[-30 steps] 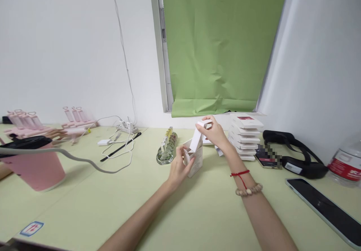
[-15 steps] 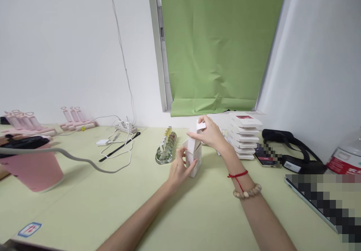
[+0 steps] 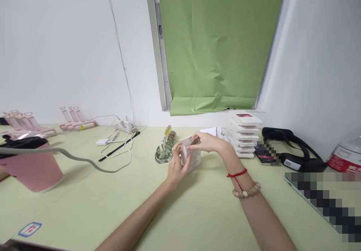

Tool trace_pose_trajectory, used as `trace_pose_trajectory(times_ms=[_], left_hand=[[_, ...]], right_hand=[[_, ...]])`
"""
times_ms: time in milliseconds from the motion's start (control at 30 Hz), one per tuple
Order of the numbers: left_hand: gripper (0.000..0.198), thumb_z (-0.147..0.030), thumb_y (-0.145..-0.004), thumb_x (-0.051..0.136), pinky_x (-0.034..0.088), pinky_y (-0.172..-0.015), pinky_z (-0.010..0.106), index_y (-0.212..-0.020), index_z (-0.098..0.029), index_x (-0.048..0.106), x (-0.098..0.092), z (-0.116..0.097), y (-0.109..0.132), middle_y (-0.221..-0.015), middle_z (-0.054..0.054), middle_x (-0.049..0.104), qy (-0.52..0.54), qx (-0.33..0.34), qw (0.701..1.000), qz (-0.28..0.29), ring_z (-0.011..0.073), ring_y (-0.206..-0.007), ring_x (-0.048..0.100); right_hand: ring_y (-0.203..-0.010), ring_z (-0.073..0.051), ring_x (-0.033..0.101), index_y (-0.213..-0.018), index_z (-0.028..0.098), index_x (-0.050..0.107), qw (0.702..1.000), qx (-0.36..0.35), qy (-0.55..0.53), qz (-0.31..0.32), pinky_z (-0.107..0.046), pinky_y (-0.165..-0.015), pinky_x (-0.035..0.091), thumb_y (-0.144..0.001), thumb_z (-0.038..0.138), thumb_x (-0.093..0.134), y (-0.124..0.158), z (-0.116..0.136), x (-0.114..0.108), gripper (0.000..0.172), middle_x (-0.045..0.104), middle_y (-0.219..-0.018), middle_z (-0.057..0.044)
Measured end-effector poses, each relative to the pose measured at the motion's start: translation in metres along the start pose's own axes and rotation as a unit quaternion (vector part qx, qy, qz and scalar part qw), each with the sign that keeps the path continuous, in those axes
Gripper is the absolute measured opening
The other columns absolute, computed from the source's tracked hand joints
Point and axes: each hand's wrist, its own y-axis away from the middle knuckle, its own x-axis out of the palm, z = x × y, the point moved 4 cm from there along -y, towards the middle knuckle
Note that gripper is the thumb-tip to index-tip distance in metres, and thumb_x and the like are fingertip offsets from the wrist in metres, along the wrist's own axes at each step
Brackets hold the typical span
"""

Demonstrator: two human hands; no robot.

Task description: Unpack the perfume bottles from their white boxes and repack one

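Observation:
A small white cardboard box stands on the table in front of me, its top open with a dark gap showing. My left hand is closed around the box's left side, thumb across the near face. At the top opening, my right hand has its thumb and fingers on the rim or flap. The white card piece the right hand held is largely hidden, apparently inside the box. Just left of the box, a row of small glass bottles with silver and gold caps runs away from me.
Stacked white boxes stand right of the hands, with white card pieces behind. Further right lie a phone, a black strapped headset and a tablet-like slab. Leftward are a pink cup, cables and pink bottles.
My right hand has moved down to the box, and the white card piece it held above has gone down into the opening. My left hand still holds the box, which is now turned slightly.

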Motion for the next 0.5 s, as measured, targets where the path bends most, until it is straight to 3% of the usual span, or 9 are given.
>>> trace_pose_trajectory(times_ms=[100,200,367,500], left_hand=[[0.042,-0.029,-0.084,0.042,0.048,-0.074,0.031,-0.12,-0.022,0.021,-0.003,-0.001,-0.003,-0.107,0.009,0.055,0.04,-0.005,0.999,-0.014,0.0152,-0.091,0.057],[0.038,-0.028,-0.086,0.039,0.046,-0.079,0.033,-0.119,-0.024,0.022,-0.001,-0.001,-0.004,-0.114,0.009,0.05,0.089,0.02,0.996,-0.006,0.015,-0.098,0.054],[0.032,-0.028,-0.088,0.035,0.047,-0.08,0.033,-0.116,-0.025,0.02,0.007,0.003,-0.004,-0.119,0.01,0.045,0.141,0.02,0.989,0.027,0.0141,-0.1,0.052],[0.025,-0.029,-0.088,0.035,0.048,-0.075,0.031,-0.108,-0.025,0.02,0.007,0.006,-0.003,-0.107,0.007,0.05,0.141,0.013,0.99,0.017,0.012,-0.092,0.055]], right_hand=[[-0.076,-0.016,0.055,-0.086,0.022,0.062,0.999,-0.051,-0.008,0.005,-0.024,-0.061,0.041,-0.068,0.051,0.056,0.0,0.001,-0.006,0.035,0.062,-0.093,-0.003],[-0.073,-0.016,0.055,-0.073,0.019,0.066,0.998,-0.055,0.001,-0.023,-0.024,-0.063,0.041,-0.07,0.045,0.054,-0.001,0.001,-0.013,0.029,0.065,-0.082,-0.004],[-0.064,-0.014,0.054,-0.066,0.016,0.068,0.998,-0.049,0.018,-0.02,-0.023,-0.059,0.039,-0.065,0.047,0.058,-0.002,-0.003,-0.014,0.032,0.063,-0.067,-0.001],[-0.064,-0.014,0.055,-0.072,0.018,0.069,0.998,-0.061,0.023,-0.011,-0.023,-0.057,0.039,-0.066,0.044,0.059,-0.002,-0.005,-0.013,0.029,0.065,-0.071,-0.002]])
